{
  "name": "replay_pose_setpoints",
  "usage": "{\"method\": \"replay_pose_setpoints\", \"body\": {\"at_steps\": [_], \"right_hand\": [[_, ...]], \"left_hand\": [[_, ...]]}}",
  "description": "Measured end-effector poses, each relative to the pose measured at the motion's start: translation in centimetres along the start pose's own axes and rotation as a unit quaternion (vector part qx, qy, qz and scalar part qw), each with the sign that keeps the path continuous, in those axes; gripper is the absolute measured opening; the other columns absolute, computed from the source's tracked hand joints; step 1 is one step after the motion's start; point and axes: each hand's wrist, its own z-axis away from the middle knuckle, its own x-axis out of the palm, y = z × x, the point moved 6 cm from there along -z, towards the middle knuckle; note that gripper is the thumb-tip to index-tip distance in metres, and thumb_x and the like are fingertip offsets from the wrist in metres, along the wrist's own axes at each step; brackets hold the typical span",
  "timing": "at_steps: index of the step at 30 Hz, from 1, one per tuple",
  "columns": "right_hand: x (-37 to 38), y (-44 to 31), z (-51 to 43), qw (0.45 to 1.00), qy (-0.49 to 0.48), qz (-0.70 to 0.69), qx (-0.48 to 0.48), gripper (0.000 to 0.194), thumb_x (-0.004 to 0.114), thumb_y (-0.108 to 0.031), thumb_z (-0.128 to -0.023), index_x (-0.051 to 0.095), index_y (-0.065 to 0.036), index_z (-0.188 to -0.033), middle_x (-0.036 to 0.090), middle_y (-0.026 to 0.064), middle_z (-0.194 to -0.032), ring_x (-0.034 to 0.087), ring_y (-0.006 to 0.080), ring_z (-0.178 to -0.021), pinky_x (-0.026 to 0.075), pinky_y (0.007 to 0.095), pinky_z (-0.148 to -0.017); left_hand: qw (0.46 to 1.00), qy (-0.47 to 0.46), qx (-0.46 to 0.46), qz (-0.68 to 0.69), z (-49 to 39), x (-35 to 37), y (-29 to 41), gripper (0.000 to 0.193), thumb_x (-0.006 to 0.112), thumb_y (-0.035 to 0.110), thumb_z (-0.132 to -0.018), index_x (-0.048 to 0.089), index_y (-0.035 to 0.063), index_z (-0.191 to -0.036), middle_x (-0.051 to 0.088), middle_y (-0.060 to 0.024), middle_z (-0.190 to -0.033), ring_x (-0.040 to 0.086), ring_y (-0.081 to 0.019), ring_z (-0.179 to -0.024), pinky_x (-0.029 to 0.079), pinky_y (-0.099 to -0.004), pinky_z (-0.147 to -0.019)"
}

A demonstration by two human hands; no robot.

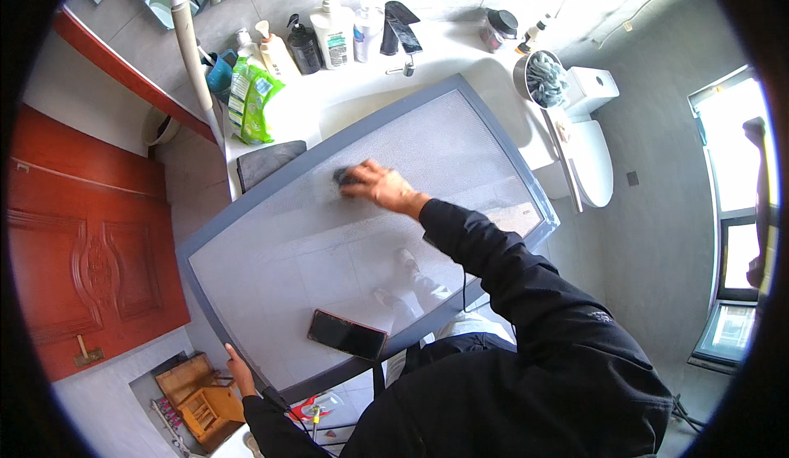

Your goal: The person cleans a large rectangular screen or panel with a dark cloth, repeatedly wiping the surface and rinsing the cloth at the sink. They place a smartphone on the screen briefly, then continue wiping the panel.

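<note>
A large window screen point(290, 254), fine mesh in a grey frame, leans at a slant across the white washbasin point(530, 150). With my right hand point(385, 187), blurred by motion, I hold a small dark pad or brush point(344, 177) against the upper mesh; its exact kind is unclear. My left hand point(240, 368) grips the lower left edge of the frame. A black phone point(347, 333) shows in front of my body, over the lower part of the mesh. Tiled floor and my feet are visible through the mesh.
Pump bottles point(333, 33), a green wipes pack point(249, 104) and a folded grey cloth point(268, 162) lie around the basin. A black faucet point(399, 27) rises behind it. Right of it are a pot with a bath puff point(545, 82) and a toilet point(588, 156). A red door point(92, 242) stands left.
</note>
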Motion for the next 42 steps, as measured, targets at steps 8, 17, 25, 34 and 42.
{"method": "replay_pose_setpoints", "body": {"at_steps": [8,17,25,34,42], "right_hand": [[-8.3,20.8,16.2,0.804,0.056,0.144,0.574,0.029,0.059,-0.013,-0.085,0.064,-0.021,-0.111,0.053,0.0110,-0.113,0.053,0.0364,-0.103,0.052,0.0482,-0.082],[-2.6,1.9,3.7,0.997,0.013,-0.068,0.038,0.035,0.059,-0.011,-0.086,0.060,-0.024,-0.118,0.053,0.0058,-0.117,0.052,0.0262,-0.113,0.052,0.0358,-0.089],[-6.8,20.9,10.6,0.898,0.132,0.128,0.400,0.025,0.056,-0.007,-0.085,0.063,-0.018,-0.106,0.052,0.0101,-0.105,0.054,0.0331,-0.097,0.054,0.0452,-0.073],[-0.8,4.5,4.8,0.999,0.012,-0.009,-0.045,0.027,0.060,-0.012,-0.080,0.059,-0.017,-0.107,0.054,0.0072,-0.104,0.057,0.0232,-0.093,0.056,0.0334,-0.071],[-7.8,25.3,13.9,0.863,0.107,0.160,0.466,0.026,0.062,-0.013,-0.084,0.060,-0.018,-0.109,0.052,0.0099,-0.108,0.053,0.0341,-0.102,0.053,0.0437,-0.075]], "left_hand": [[0.998,-0.032,-0.021,-0.045,0.9,-0.5,0.9,0.097,0.035,0.075,-0.088,0.058,-0.0188,-0.098,0.062,-0.0317,-0.100,0.058,-0.0436,-0.094,0.044,-0.0460,-0.085],[1.000,-0.005,-0.021,0.003,0.4,0.3,0.4,0.095,0.037,0.075,-0.088,0.059,-0.0175,-0.097,0.063,-0.0290,-0.100,0.058,-0.0403,-0.095,0.045,-0.0429,-0.086],[0.999,0.010,0.034,0.038,2.8,-0.7,3.3,0.086,0.042,0.069,-0.091,0.054,-0.0127,-0.115,0.060,-0.0212,-0.113,0.056,-0.0329,-0.103,0.043,-0.0373,-0.090],[0.994,-0.019,0.012,0.102,3.1,-0.2,3.6,0.095,0.041,0.073,-0.088,0.051,-0.0157,-0.120,0.058,-0.0244,-0.120,0.056,-0.0350,-0.107,0.044,-0.0386,-0.092],[0.998,0.023,0.037,0.035,2.8,-0.7,3.0,0.092,0.038,0.071,-0.090,0.050,-0.0127,-0.125,0.055,-0.0236,-0.128,0.053,-0.0345,-0.115,0.040,-0.0385,-0.099]]}}
